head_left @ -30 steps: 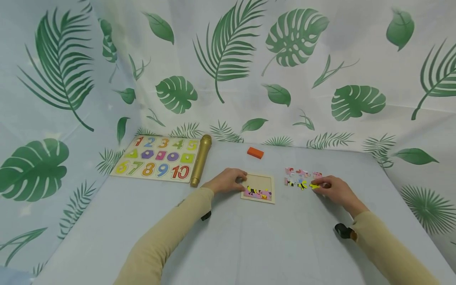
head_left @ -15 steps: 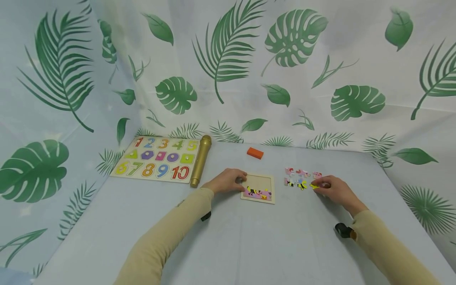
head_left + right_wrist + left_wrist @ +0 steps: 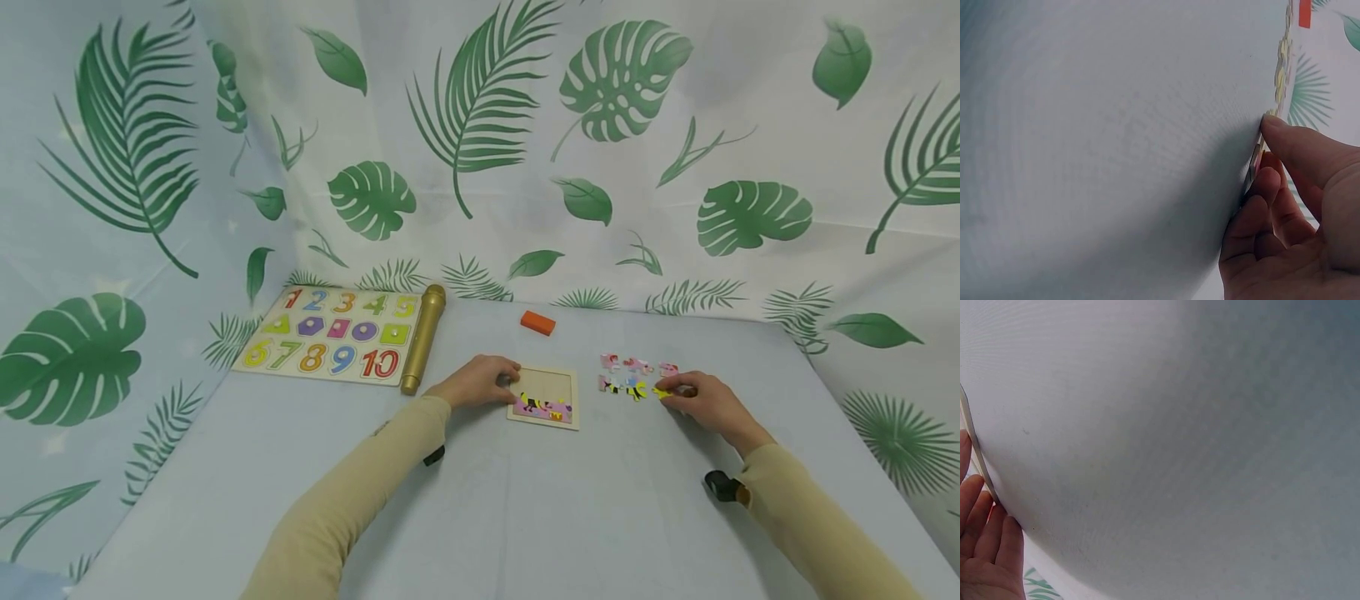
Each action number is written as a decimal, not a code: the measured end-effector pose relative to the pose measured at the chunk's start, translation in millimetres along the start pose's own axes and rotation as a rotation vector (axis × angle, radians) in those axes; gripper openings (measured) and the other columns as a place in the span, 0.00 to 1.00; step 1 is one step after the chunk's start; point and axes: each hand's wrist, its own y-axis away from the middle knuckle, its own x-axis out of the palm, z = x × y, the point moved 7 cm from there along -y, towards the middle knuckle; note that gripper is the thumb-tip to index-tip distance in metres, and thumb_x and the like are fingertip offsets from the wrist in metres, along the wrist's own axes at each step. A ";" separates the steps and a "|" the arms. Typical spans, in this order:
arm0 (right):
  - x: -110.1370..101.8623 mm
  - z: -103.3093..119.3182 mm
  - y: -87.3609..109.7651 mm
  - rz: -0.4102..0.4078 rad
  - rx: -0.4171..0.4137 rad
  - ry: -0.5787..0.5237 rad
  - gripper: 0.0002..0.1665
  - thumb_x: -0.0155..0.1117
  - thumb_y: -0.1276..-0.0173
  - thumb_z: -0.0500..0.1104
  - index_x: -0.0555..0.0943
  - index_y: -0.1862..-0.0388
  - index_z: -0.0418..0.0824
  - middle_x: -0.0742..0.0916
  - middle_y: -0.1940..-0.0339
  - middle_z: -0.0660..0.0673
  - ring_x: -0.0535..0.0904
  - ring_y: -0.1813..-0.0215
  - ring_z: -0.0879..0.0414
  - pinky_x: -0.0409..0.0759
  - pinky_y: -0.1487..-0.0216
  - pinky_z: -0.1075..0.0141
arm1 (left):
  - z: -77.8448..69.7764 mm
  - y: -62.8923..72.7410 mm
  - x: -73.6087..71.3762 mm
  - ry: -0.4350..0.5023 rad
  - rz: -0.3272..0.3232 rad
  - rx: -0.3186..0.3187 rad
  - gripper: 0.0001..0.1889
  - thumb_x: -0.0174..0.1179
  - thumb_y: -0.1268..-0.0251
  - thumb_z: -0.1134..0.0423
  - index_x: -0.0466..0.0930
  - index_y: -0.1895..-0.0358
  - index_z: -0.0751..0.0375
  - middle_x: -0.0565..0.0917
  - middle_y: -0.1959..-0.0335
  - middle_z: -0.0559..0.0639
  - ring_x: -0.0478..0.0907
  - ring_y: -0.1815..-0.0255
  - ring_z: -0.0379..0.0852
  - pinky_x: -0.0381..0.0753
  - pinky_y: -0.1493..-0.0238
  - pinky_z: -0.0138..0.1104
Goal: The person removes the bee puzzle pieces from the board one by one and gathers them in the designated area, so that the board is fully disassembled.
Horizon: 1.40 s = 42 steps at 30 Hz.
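Observation:
My left hand [image 3: 477, 381] holds the left side of a small square wooden puzzle tray [image 3: 577, 400], thumb and fingers at its edge. A row of joined pink, yellow and black pieces [image 3: 542, 406] fills the tray's lower part, with bare wood above. In the left wrist view, my fingertips [image 3: 1001, 515] lie along the tray's thin edge [image 3: 979, 456]. My right hand [image 3: 703, 402] pinches a yellow puzzle piece [image 3: 661, 392] between thumb and fingers, low over the table at the end of a row of loose pieces [image 3: 636, 389]. The fingers cover part of that piece.
Behind the loose row lie several pink pieces [image 3: 638, 365]. An orange block [image 3: 537, 322] sits farther back. At the left are a number-and-shape board [image 3: 330, 333] and a gold microphone-shaped stick [image 3: 423, 337]. A leaf-patterned curtain [image 3: 525, 225] bounds the table's back.

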 end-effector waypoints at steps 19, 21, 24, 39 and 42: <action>8.8 44.1 -5.5 -0.009 0.020 -0.036 0.26 0.60 0.28 0.50 0.77 0.40 0.34 0.76 0.40 0.30 0.75 0.48 0.41 0.77 0.57 0.59 | 1.1 -0.6 0.0 0.008 0.002 -0.002 0.22 0.69 0.39 0.57 0.81 0.43 0.62 0.75 0.34 0.51 0.69 0.32 0.48 0.65 0.30 0.35; 19.4 65.2 -6.0 -0.013 -0.036 -0.027 0.22 0.61 0.29 0.47 0.79 0.43 0.35 0.80 0.43 0.32 0.77 0.49 0.42 0.79 0.57 0.58 | 1.6 -0.9 0.3 0.008 0.002 -0.001 0.22 0.69 0.39 0.57 0.81 0.43 0.63 0.75 0.34 0.52 0.69 0.32 0.48 0.65 0.30 0.35; 41.4 96.7 -6.2 -0.006 -0.109 -0.008 0.19 0.63 0.31 0.45 0.81 0.46 0.36 0.83 0.48 0.37 0.79 0.51 0.45 0.79 0.58 0.60 | 2.7 -2.0 1.0 0.012 0.003 -0.003 0.22 0.69 0.39 0.58 0.81 0.43 0.63 0.75 0.34 0.52 0.69 0.31 0.48 0.65 0.30 0.35; 120.8 184.6 -21.1 0.098 -0.274 0.016 0.15 0.69 0.36 0.41 0.84 0.52 0.35 0.85 0.60 0.44 0.78 0.59 0.53 0.80 0.55 0.58 | 4.1 0.6 -1.2 0.011 0.032 0.053 0.22 0.68 0.38 0.58 0.80 0.42 0.61 0.74 0.33 0.52 0.68 0.31 0.48 0.65 0.30 0.36; 123.4 190.4 -22.7 0.099 -0.316 0.067 0.12 0.68 0.35 0.39 0.84 0.54 0.35 0.85 0.62 0.45 0.77 0.60 0.54 0.79 0.56 0.58 | 3.4 0.2 -2.2 0.014 0.030 0.056 0.21 0.68 0.38 0.59 0.80 0.43 0.62 0.74 0.33 0.52 0.68 0.31 0.48 0.65 0.30 0.37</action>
